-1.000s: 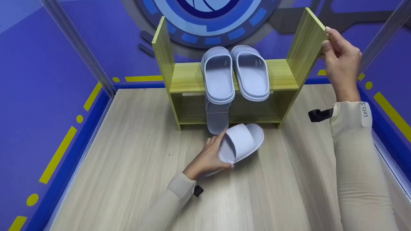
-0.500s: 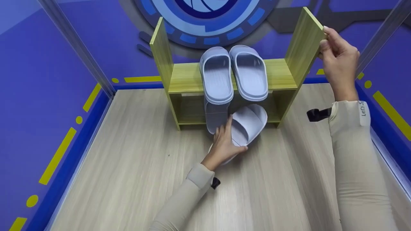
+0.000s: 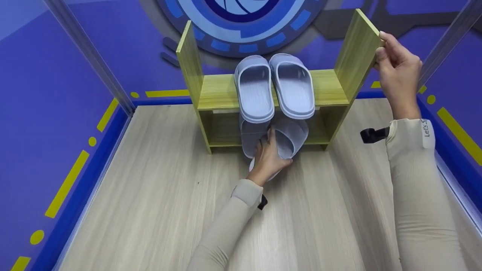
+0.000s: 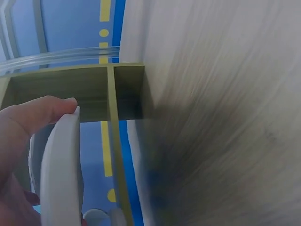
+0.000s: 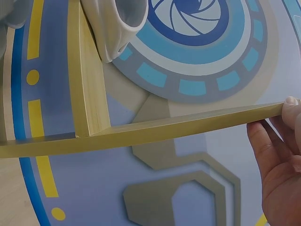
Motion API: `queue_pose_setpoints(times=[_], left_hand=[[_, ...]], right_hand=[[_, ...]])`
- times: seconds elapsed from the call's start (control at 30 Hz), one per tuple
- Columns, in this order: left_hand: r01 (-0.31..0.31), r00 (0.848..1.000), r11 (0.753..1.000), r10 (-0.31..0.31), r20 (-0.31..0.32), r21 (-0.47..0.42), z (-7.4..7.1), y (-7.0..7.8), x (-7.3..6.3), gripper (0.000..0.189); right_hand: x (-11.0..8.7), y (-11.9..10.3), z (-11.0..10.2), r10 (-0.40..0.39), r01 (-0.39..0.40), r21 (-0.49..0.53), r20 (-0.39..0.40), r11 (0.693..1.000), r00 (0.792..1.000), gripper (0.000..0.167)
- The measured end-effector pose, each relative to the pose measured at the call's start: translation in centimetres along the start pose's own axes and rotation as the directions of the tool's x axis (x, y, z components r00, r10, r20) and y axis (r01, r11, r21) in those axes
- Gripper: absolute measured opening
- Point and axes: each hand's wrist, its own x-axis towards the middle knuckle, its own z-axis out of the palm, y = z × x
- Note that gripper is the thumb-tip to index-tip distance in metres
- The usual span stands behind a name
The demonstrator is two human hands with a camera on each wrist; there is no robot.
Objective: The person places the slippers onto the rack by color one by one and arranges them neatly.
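Note:
My left hand (image 3: pixel 269 160) grips a grey slide sandal (image 3: pixel 295 131) by its heel end, thumb on one edge and fingers on the other. Its toe reaches into the lower level of a yellow-green wooden shoe rack (image 3: pixel 214 90), beneath the upper shelf. In the left wrist view the thumb lies on the edge of the sandal's sole (image 4: pixel 63 165). Another grey slide sandal (image 3: pixel 250 139) lies on the lower level, left of the held one. My right hand (image 3: pixel 401 71) pinches the top front corner of the rack's right side panel (image 5: pixel 211 117).
Two light grey clogs (image 3: pixel 256 90) (image 3: pixel 295 90) stand side by side on the upper shelf, heels jutting past its front edge. Blue patterned walls (image 3: pixel 56 94) enclose the wood-look floor (image 3: pixel 150 188) on the back and both sides.
My left hand has carried the slide sandal forward from the floor in front of the rack into the lower level, turning its toe toward the back. My right hand keeps its hold.

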Motion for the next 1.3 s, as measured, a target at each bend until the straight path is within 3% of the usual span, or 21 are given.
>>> queue_pose_setpoints(times=[0.37, 0.67, 1.03, 1.3], left_hand=[[0.017, 1.000, 1.000, -0.016, 0.016, -0.005, 0.9, 0.4, 1.6, 0.111], [0.052, 0.997, 0.998, -0.050, 0.057, -0.030, 1.6, 0.3, 2.1, 0.114], [0.047, 0.999, 0.999, -0.046, 0.022, -0.016, 2.2, -0.2, 2.4, 0.111], [0.006, 1.000, 1.000, -0.005, -0.015, 0.030, 2.6, -0.1, 2.8, 0.109]], right_hand=[[-0.4, -0.3, -0.6, 0.019, -0.019, -0.019, 0.004, 1.000, 1.000, 0.035], [-0.3, 0.2, -0.5, 0.014, -0.014, -0.040, -0.009, 0.999, 1.000, 0.036], [-0.1, 0.2, -0.2, 0.005, -0.005, -0.021, 0.001, 1.000, 1.000, 0.036], [0.0, 0.3, -0.1, -0.003, 0.003, -0.031, 0.005, 1.000, 1.000, 0.035]])
